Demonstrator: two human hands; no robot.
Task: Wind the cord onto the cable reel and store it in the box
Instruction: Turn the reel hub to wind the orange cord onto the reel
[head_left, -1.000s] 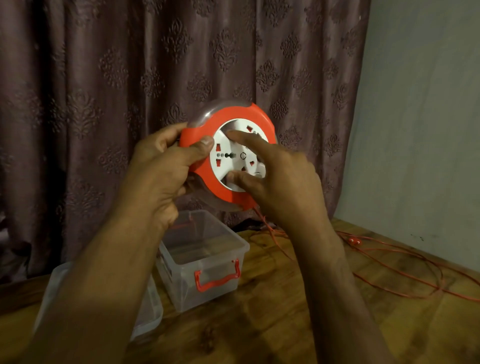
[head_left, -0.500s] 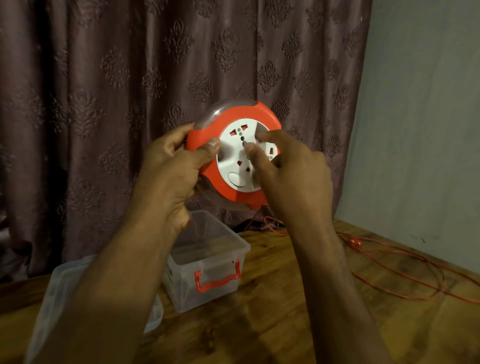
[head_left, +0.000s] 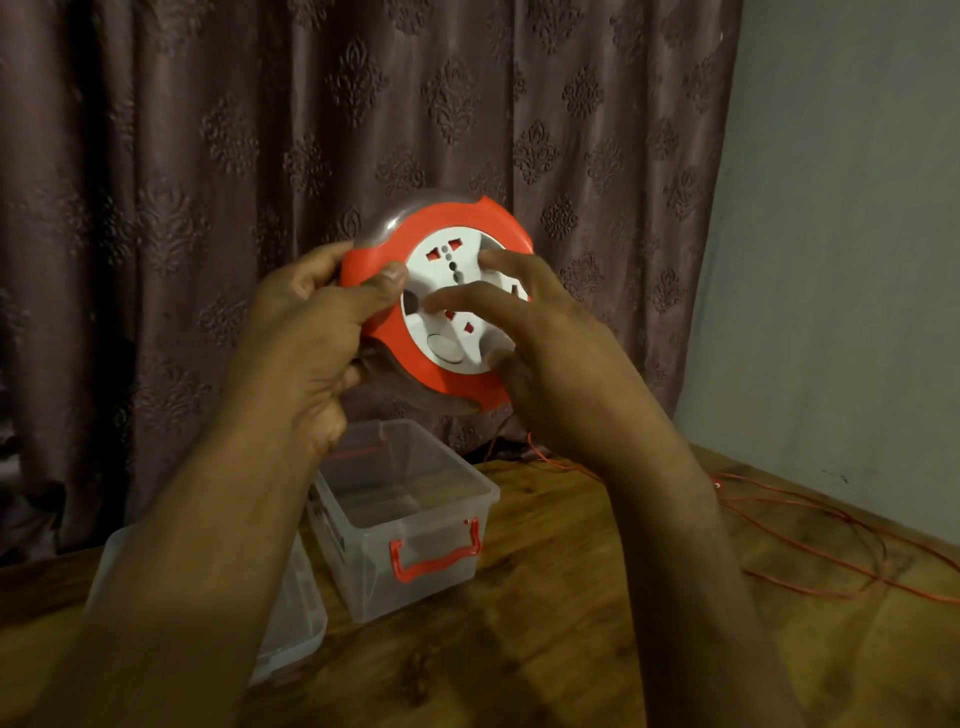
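The round cable reel (head_left: 457, 223) has an orange rim, a clear back and a white socket face. I hold it upright in the air in front of the curtain. My left hand (head_left: 311, 343) grips its left rim, thumb on the orange front. My right hand (head_left: 540, 343) rests on the white face with fingers spread, thumb at the lower edge. A thin orange cord (head_left: 810, 525) hangs from the reel's underside and lies in loose loops on the wooden table at the right. The clear plastic box (head_left: 415, 519) with an orange handle stands below the reel, with nothing in it.
The box's clear lid (head_left: 291, 623) lies on the table (head_left: 545, 649) left of the box, partly hidden by my left forearm. A dark patterned curtain (head_left: 260, 130) hangs behind. A grey wall (head_left: 841, 260) borders the table at the right.
The white socket face has turned under my right hand's fingers, and that hand has shifted around it. The left hand keeps its grip on the rim. The loops on the table have shifted slightly.
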